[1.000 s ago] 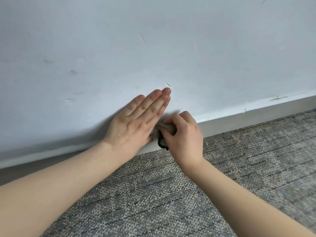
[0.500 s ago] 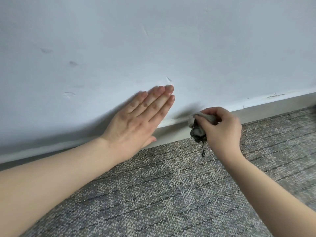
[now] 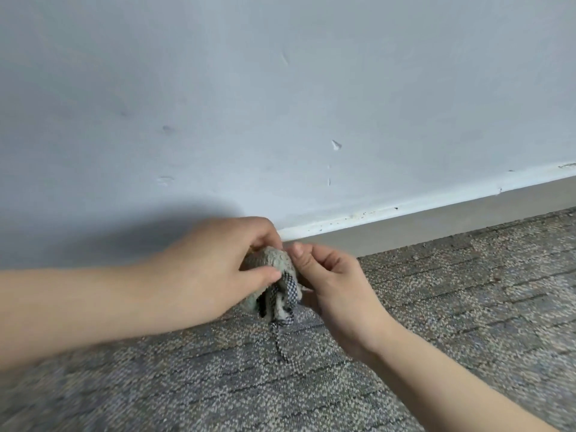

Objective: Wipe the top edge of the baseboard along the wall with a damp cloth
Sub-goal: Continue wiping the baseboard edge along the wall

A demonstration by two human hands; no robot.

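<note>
Pale-green terry cloth with dark checked trim (image 3: 270,262): bunched into a wad at the centre of the frame, held off the wall just in front of the skirting. I judge I am refolding it to turn up a fresh face.
Left hand (image 3: 215,269): fingers curled over the top of the wad and thumb pressing its front, so the bundle keeps its shape.
Right hand (image 3: 339,285): thumb and curled fingers pinch the wad's right side, placed to tug the folds round.
Loose checked strip (image 3: 280,344): trails from the wad onto the mottled grey carpet (image 3: 436,322), gathered by neither hand.
Grey baseboard with a white top edge (image 3: 436,227): runs from behind my hands to the right edge of the frame. Dark specks dot its top edge, so I judge that stretch needs wiping next.
</note>
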